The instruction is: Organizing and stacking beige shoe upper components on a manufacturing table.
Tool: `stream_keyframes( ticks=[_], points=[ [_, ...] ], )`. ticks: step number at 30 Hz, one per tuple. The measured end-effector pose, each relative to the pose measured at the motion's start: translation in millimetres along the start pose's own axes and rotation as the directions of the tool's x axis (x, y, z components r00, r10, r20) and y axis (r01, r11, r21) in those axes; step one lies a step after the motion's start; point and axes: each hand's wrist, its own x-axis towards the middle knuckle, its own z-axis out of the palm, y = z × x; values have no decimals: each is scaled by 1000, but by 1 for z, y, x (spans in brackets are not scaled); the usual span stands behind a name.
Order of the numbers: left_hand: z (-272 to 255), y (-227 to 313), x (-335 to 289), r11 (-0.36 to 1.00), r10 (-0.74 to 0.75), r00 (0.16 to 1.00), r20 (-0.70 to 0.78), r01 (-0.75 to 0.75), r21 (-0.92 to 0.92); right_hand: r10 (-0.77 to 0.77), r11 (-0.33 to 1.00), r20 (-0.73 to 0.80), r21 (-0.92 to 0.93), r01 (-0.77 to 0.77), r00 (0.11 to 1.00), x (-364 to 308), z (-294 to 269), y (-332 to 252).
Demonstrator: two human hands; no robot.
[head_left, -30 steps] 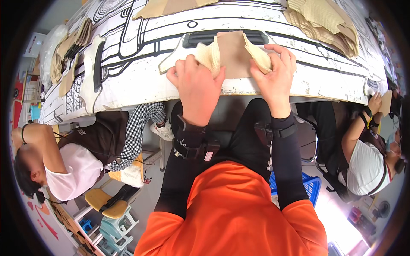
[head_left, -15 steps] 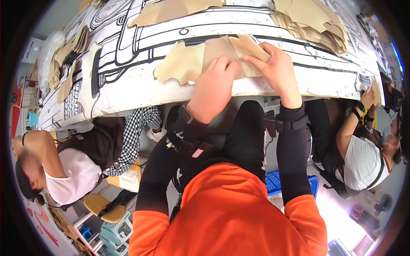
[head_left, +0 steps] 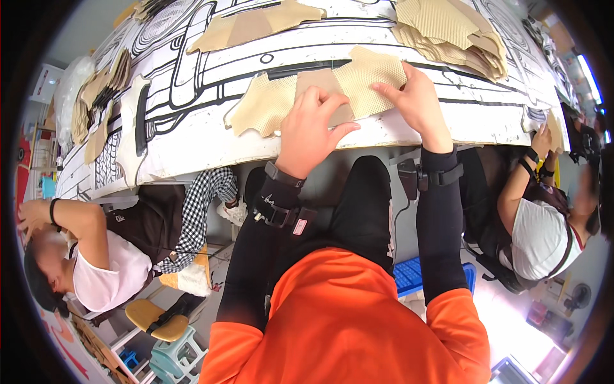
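Note:
In front of me a beige perforated fabric piece (head_left: 368, 73) with a smooth tan strip across its middle lies spread near the table's front edge. My right hand (head_left: 419, 102) grips its right edge, thumb on top and the other fingers at the edge, partly out of sight. Over the tan strip and the piece's left half is my left hand (head_left: 310, 131), its thumb stretched away from the half-bent fingers and nothing held. Whether its fingertips press on the fabric I cannot tell. Just behind the piece, a black bar (head_left: 310, 67) shows on the table.
The table (head_left: 211, 144) has a white top with black line drawings. A similar beige piece (head_left: 256, 25) lies farther back, and a stack of beige pieces (head_left: 451, 38) stands back right. More pieces (head_left: 96, 105) lie left. Seated people (head_left: 112, 269) (head_left: 543, 237) flank me.
The fabric's right part, folded up before, now lies flatter and spread out. My left hand's fingers have loosened, with the thumb moving out. The right hand stays at the right edge.

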Motion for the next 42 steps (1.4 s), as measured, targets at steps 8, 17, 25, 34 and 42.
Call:
stream_keyframes(
  ticks=[8, 17, 25, 34, 42],
  points=[
    [4, 1, 0, 997, 58, 998, -26, -56, 44, -19, 1000, -109, 3, 20, 994, -14, 8, 6],
    [-5, 12, -8, 997, 59, 998, -6, -59, 48, -519, 841, -383, -391, 375, 764, -49, 26, -25],
    [-82, 7, -66, 903, -258, 859, -442, 377, 206, -617, 786, -179, -161, 596, 766, -60, 75, -39],
    [-80, -12, -32, 884, -436, 866, -246, 463, 64, -616, 787, -230, -160, 595, 753, -55, 111, -37],
    [-83, 29, 18, 803, -496, 868, -29, 446, -395, -421, 906, -152, -15, 423, 894, -53, 102, -37]
  ],
)
